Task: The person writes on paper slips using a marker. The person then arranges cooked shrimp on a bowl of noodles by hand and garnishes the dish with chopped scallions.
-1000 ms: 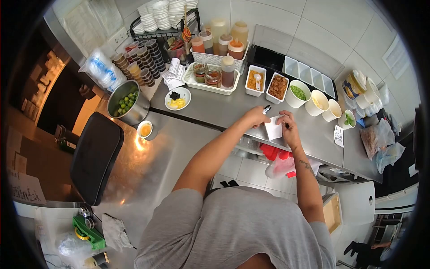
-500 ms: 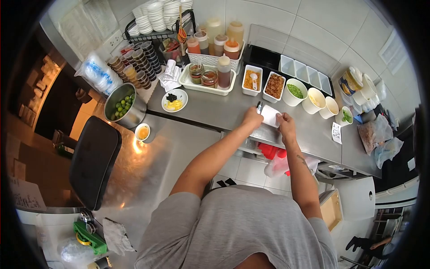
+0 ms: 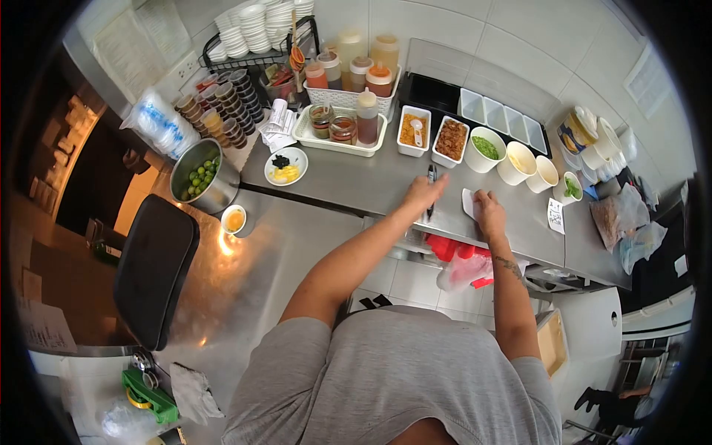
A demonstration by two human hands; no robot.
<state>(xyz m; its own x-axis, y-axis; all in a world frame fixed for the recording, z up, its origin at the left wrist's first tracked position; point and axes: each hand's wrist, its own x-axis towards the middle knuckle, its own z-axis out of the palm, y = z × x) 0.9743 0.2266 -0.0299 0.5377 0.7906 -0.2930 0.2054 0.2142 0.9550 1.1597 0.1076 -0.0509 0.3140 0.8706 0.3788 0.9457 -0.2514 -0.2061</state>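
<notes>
My left hand [image 3: 423,194] is over the front part of the steel counter, closed around a dark marker [image 3: 432,173]. One end of the marker sticks up past the fingers and the other shows below the palm. To its right, my right hand [image 3: 489,215] pinches a small white paper slip [image 3: 469,203], which is tilted and partly hidden by the fingers. A gap of bare steel lies between the two hands. Beyond them stand a tub of brown crispy bits [image 3: 451,139], a tub of orange crumbs with a white scoop [image 3: 414,130] and a cup of chopped greens [image 3: 486,148].
A white basket [image 3: 343,148] holds jars and a bottle. Left of it sit a small plate [image 3: 286,166], a steel pot of limes [image 3: 197,178] and a cup [image 3: 234,219]. Several white cups line the right, near a written slip [image 3: 555,216]. Another person is partly visible at lower right.
My hands have drawn apart. The right has moved right and slightly down with the paper slip, turning it; the left has let go of the slip and keeps the marker.
</notes>
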